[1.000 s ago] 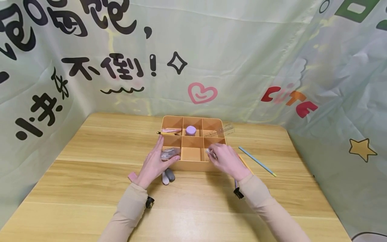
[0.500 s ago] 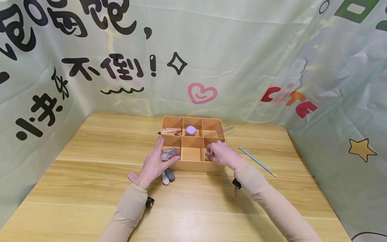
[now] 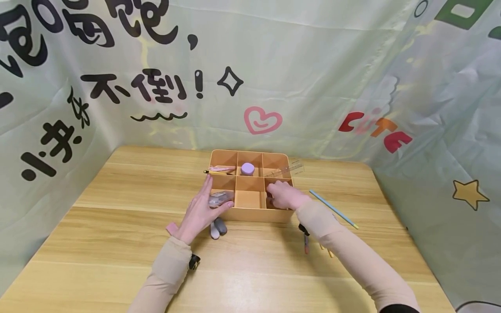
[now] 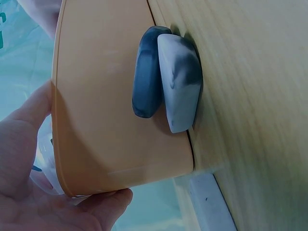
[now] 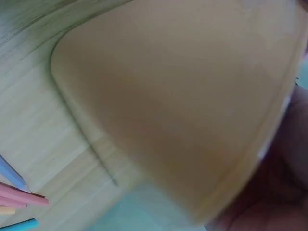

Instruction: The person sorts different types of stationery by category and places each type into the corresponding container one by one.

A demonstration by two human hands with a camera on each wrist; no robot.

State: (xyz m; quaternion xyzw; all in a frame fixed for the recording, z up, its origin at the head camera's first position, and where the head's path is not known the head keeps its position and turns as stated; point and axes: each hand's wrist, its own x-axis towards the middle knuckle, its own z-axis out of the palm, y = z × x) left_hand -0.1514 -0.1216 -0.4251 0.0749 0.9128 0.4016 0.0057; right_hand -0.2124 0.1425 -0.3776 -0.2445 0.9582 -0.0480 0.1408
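My left hand [image 3: 197, 213] rests on the front left corner of an orange divided box [image 3: 250, 214]. Its thumb touches the front rim and its straight fingers lie along the outer left side. Beside that thumb, a clear grey case, seemingly a correction tape [image 3: 220, 198], sits in the front left compartment. My right hand [image 3: 285, 195] reaches down into the front right compartment. Its fingertips are hidden there, and the right wrist view [image 5: 274, 192] is blurred, so whatever they touch does not show.
A purple round-lidded jar [image 3: 247, 169], pink and yellow pens [image 3: 219, 171] and a clear ruler [image 3: 283, 169] occupy the back compartments. Two grey oblong pieces [image 4: 166, 77] stand before the box. A pink block [image 3: 171, 228] lies left; a blue pencil [image 3: 332, 208] and other pencils [image 5: 21, 196] lie right.
My right hand has lowered into the front right compartment, and the small pale thing at its fingers is hidden. The right forearm has swung, uncovering pencil ends. My left hand stays put.
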